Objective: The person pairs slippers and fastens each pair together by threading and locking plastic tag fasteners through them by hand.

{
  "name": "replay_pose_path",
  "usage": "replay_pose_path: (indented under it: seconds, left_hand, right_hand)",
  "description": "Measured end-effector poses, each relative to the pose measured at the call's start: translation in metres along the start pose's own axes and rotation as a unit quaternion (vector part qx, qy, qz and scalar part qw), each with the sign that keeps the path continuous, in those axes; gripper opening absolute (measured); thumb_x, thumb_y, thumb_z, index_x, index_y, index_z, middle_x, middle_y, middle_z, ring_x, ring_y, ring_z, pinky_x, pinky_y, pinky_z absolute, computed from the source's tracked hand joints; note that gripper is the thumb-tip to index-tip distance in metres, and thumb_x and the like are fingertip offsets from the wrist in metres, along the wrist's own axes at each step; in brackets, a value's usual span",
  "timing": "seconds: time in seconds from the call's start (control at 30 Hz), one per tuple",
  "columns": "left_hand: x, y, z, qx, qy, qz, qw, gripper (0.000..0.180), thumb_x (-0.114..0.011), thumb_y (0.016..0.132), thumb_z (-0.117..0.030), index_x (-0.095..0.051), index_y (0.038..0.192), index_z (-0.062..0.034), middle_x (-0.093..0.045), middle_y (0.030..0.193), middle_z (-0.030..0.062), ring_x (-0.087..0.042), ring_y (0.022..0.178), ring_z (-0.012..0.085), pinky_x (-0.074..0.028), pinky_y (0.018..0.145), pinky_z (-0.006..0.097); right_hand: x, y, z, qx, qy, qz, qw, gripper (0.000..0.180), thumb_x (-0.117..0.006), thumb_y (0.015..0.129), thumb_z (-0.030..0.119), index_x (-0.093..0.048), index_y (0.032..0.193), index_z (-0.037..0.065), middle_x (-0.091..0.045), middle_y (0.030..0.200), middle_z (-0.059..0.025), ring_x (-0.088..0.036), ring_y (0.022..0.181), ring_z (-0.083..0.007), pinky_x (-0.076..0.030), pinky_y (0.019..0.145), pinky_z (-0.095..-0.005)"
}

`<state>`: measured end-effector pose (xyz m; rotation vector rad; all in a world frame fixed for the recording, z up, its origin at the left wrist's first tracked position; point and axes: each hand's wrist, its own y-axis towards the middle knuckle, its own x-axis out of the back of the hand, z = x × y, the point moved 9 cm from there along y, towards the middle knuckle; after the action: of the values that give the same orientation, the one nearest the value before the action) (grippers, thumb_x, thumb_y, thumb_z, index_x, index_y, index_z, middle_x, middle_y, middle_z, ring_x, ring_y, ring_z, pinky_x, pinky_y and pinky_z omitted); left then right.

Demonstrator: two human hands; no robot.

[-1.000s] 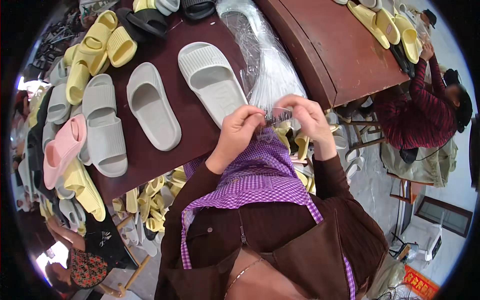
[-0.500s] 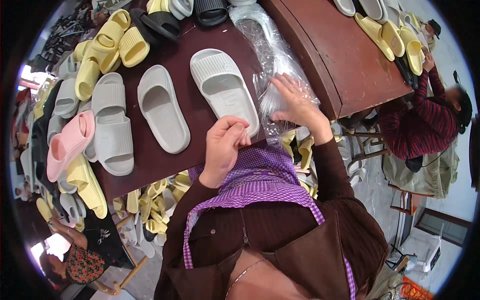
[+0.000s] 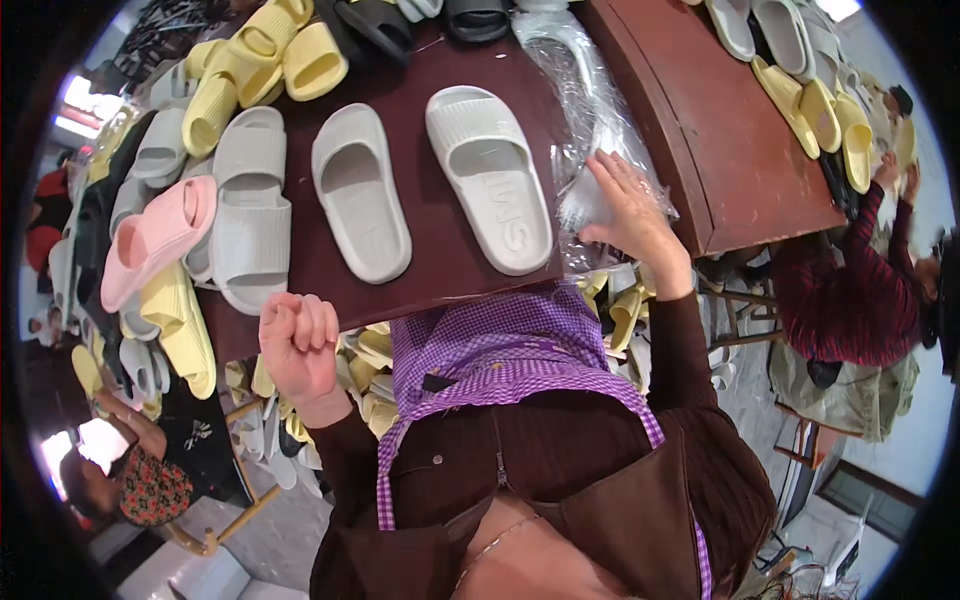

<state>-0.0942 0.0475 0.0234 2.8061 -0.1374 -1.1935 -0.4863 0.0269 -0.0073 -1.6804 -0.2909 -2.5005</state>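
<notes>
Two light grey slide sandals lie apart on the dark red table point(image 3: 290, 125), toes pointing away from me: a left-hand slide point(image 3: 362, 195) and a right-hand slide point(image 3: 492, 185) with raised lettering on its footbed. My left hand point(image 3: 300, 345) is at the table's front edge, fingers curled into a fist; whatever they may hold is hidden. Just beyond it lies a stacked pair of grey slides point(image 3: 250, 210). On a stack of clear plastic bags point(image 3: 585, 130), my right hand point(image 3: 635, 220) rests with fingers stretched out, thumb apart.
Yellow slides point(image 3: 250, 60), black slides point(image 3: 375, 25) and a pink slide point(image 3: 160, 240) crowd the table's left and far sides. A red-brown cabinet top point(image 3: 700, 120) borders the bags. More yellow slides point(image 3: 375, 345) lie below the table. Co-workers sit at right point(image 3: 850, 290) and lower left point(image 3: 150, 490).
My left hand has moved left, from beside the right-hand slide to the front edge near the stacked pair. My right hand stays on the plastic bags. The whole view has shifted slightly.
</notes>
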Motion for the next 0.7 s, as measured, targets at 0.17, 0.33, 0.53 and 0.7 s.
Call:
replay_pose_path:
  seconds: [0.17,0.33,0.53,0.7]
  left_hand:
    - [-0.007,-0.016,-0.002,0.024,0.090,-0.073,0.993,0.013,-0.050,0.090,-0.007,-0.060,0.092,0.0026,-0.040,0.052,-0.0018,-0.037,0.046,0.0105,-0.032,0.045,0.025]
    - [-0.053,-0.007,0.045,0.206,0.278,-0.021,0.938,0.014,-0.052,0.090,-0.005,-0.061,0.093,0.0042,-0.053,0.060,0.0021,-0.044,0.049,0.0048,-0.032,0.045,0.019]
    - [-0.095,-0.012,0.080,0.278,0.271,0.102,0.916,0.013,-0.055,0.089,-0.005,-0.063,0.095,0.0032,-0.055,0.066,0.0001,-0.048,0.058,0.0039,-0.036,0.051,0.018]
    - [-0.090,-0.013,0.048,0.149,0.461,0.144,0.863,0.009,-0.056,0.086,-0.002,-0.063,0.090,0.0026,-0.057,0.068,0.0030,-0.051,0.061,0.0077,-0.040,0.055,0.023]
  right_hand:
    - [0.034,-0.018,0.054,0.051,0.070,0.000,0.996,0.063,-0.075,0.068,0.016,-0.052,0.125,0.004,-0.053,0.125,-0.0173,-0.047,0.117,-0.0342,-0.039,0.096,-0.0404]
    - [0.073,-0.019,0.147,0.260,0.189,-0.087,0.943,0.041,-0.071,0.069,0.005,-0.063,0.109,0.000,-0.065,0.083,-0.0116,-0.062,0.076,-0.0281,-0.048,0.066,-0.0334]
    - [0.055,0.001,0.209,0.362,0.156,-0.086,0.915,0.026,-0.069,0.070,0.002,-0.064,0.095,0.000,-0.062,0.074,-0.0080,-0.061,0.068,-0.0240,-0.047,0.060,-0.0319]
    - [0.057,0.021,0.183,0.339,0.165,-0.105,0.920,0.012,-0.067,0.073,0.000,-0.062,0.085,0.001,-0.061,0.072,-0.0094,-0.061,0.065,-0.0245,-0.047,0.060,-0.0329]
